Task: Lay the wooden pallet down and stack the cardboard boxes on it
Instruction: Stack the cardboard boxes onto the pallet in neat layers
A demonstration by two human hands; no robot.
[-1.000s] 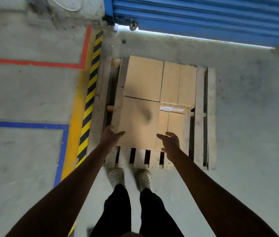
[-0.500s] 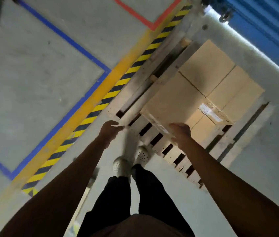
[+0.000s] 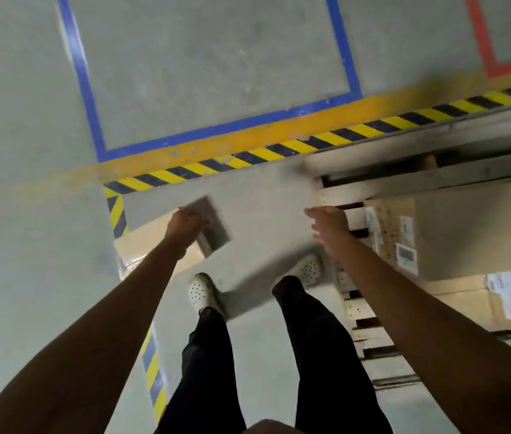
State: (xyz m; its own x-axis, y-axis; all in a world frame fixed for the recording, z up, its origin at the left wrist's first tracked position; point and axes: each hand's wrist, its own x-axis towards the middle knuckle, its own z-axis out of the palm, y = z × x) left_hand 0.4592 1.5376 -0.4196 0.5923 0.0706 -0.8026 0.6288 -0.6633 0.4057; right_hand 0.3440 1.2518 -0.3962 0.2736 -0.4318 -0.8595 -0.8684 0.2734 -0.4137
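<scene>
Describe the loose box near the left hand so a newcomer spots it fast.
Follow the yellow-and-black floor tape to the corner where it bends toward the person's feet. The cardboard box sits there, at the left hand. Unlike the labelled boxes on the pallet, it lies apart, off the wood.

Dim, even indoor light; soft shadows, heavy motion blur mid-frame, wide-angle bending of lines toward the edges

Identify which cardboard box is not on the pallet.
The box at the left hand, on the floor by the striped tape; the other boxes sit on the wooden pallet at right.
</scene>
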